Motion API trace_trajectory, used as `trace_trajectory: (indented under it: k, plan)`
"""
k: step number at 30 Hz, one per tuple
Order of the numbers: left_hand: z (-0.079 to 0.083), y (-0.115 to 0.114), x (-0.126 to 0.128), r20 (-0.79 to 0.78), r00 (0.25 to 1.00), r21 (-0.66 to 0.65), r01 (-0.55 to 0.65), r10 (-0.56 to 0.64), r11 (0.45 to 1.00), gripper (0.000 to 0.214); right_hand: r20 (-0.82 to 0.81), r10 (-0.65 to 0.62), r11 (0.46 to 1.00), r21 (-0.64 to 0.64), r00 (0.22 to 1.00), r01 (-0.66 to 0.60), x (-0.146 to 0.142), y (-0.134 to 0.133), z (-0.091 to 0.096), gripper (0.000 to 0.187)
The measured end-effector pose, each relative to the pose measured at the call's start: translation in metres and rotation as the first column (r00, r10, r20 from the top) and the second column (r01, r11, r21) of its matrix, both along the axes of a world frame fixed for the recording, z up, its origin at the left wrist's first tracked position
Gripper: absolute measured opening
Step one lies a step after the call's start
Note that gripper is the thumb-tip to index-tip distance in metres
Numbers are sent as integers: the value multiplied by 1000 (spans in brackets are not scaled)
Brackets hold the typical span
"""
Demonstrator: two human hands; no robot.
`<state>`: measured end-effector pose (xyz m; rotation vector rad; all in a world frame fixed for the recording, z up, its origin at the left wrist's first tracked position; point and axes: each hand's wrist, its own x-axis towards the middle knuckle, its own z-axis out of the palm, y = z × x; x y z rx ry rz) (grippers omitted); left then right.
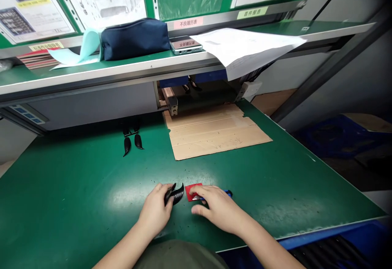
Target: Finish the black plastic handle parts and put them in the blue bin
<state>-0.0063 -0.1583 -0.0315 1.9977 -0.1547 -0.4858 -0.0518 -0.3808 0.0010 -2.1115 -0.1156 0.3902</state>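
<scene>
Curved black part (pixel 177 194), red card (pixel 191 191)

Bare mat (pixel 76 187) around; cardboard (pixel 214 132), low shelf (pixel 92 77) block beyond.

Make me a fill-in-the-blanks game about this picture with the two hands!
1. The left hand holds a curved ribbed part whose colour is ____.
2. The right hand rests on a small ____ card.
3. The cardboard sheet lies on a table whose top is ____.
4. On the shelf, the navy pouch lies ____ of the phone.
Missing words: black, red, green, left.
</scene>
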Motion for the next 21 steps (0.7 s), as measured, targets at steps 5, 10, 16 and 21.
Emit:
trace_trajectory:
  k: [5,10,16,21]
  plan:
    - [-5,-9,6,81,995,73,58,-64,996,29,2,-74,994,-80,997,74,-9,6,-6,29]
    - [19,2,-15,-51,998,-129,-42,35,991,36,137,-39,998,-40,990,45,-21,23,2,53]
    - [46,15,-51,-337,892,-541,-445,301,713,41,356,33,992,-129,934,14,-20,48,17,59]
    - [58,17,-63,-365,847,-624,-531,387,573,40,433,85,982,-191,897,0,-16,57,24,69]
